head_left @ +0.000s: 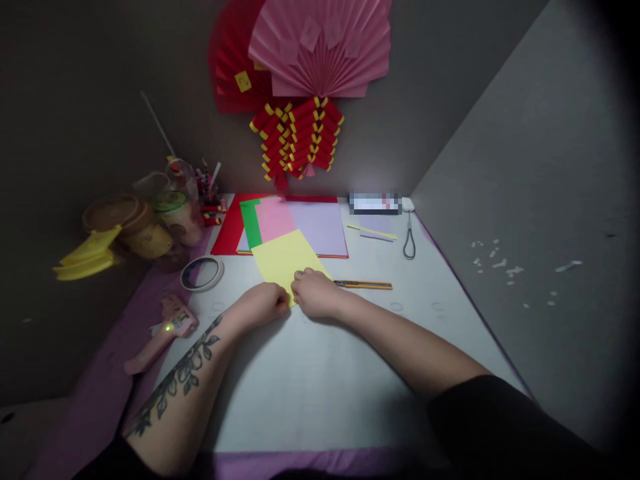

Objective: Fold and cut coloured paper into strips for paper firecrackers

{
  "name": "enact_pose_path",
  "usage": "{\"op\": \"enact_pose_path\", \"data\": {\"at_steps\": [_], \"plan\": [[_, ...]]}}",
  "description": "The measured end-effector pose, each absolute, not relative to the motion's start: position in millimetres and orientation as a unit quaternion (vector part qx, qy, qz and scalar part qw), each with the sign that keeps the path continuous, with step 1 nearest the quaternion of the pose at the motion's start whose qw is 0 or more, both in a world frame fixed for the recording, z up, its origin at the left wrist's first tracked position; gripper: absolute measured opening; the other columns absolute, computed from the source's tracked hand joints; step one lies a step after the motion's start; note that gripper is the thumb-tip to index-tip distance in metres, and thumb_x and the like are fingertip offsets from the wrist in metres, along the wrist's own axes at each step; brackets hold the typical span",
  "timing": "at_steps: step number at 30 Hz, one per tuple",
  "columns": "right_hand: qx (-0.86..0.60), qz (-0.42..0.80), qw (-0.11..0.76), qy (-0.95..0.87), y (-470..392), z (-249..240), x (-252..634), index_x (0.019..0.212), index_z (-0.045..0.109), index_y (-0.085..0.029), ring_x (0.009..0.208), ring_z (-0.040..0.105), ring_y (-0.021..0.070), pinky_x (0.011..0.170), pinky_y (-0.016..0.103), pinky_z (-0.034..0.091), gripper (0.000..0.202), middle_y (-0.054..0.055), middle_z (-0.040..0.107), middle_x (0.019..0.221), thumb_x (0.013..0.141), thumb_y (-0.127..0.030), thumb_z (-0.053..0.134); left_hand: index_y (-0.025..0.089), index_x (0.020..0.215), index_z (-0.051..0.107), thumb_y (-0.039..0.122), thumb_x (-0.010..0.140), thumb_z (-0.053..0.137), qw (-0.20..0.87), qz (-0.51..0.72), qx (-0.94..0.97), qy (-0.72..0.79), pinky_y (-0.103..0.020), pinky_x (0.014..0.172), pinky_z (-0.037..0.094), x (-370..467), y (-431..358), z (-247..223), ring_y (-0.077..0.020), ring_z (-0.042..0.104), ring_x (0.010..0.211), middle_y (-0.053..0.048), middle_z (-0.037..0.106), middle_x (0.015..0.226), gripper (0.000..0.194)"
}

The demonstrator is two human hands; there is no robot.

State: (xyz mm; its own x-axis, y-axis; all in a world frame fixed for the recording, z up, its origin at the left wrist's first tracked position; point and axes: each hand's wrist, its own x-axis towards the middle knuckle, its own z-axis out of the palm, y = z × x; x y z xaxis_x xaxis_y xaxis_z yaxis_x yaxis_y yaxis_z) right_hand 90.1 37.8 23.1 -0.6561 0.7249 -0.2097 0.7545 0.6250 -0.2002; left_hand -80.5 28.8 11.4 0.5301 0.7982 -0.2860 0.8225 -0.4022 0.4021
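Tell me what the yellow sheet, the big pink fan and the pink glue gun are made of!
Yellow sheet: probably matte paper or thin card, since it's thin, flat and evenly coloured.
Big pink fan: likely matte paper too, because it has crisp pleats.
Pink glue gun: perhaps plastic, going by its moulded-looking shape, but blur hides its finish.

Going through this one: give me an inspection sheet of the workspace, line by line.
Surface: white tabletop, purple cloth at its edges.
Work items: yellow sheet, far end overlapping coloured sheets; orange cutter beside the right hand.
Clutter: tape roll and pink glue gun, green light lit, at left; yellow strip and purple strip at far right.
Hands: left hand and right hand curled at the yellow sheet's near end; grip unclear.
Cables: nothing seen, apart from a dark cord loop.
Surroundings: grey walls; pink fan, red fan and red-and-yellow hangings behind.
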Motion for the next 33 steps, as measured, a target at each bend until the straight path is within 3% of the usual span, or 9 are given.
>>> {"op": "enact_pose_path", "data": {"at_steps": [11,18,26,33], "plan": [[0.412,-0.112,0.039,0.903,35,13,90,0.093,0.064,-0.015,0.097,0.052,0.0281,0.076,0.037,0.041,0.018,0.014,0.061,0.105,0.086,-0.025,0.051,0.018,0.065,0.063,0.023,0.070,0.049,0.245,-0.047,0.829,0.500,-0.027,0.054,0.029,-77,28,12,-0.0153,0.049,0.056,-0.005,0.065,0.067,0.016],[0.425,-0.144,0.029,0.893,44,19,95,0.094,0.058,-0.019,0.096,0.053,0.0244,0.073,0.032,0.038,0.016,0.009,0.062,0.104,0.083,-0.031,0.058,0.019,0.073,0.058,0.027,0.077,0.047,0.211,-0.061,0.817,0.534,-0.027,0.050,0.023,-82,21,19,-0.0160,0.049,0.056,-0.005,0.062,0.070,0.015],[0.388,-0.167,0.063,0.904,58,22,83,0.090,0.059,-0.020,0.093,0.056,0.0251,0.066,0.030,0.038,0.029,0.008,0.064,0.099,0.076,-0.044,0.067,0.019,0.077,0.054,0.026,0.076,0.048,0.261,-0.052,0.816,0.513,-0.027,0.052,0.028,-90,25,23,-0.0152,0.050,0.058,-0.003,0.061,0.070,0.010],[0.399,-0.159,0.046,0.902,52,17,65,0.103,0.056,-0.016,0.095,0.057,0.0295,0.071,0.035,0.044,0.052,0.011,0.064,0.103,0.069,-0.051,0.071,0.019,0.086,0.050,0.023,0.076,0.046,0.305,0.036,0.788,0.533,-0.029,0.063,0.039,-99,39,7,-0.0189,0.055,0.070,-0.005,0.062,0.081,0.012]]}}
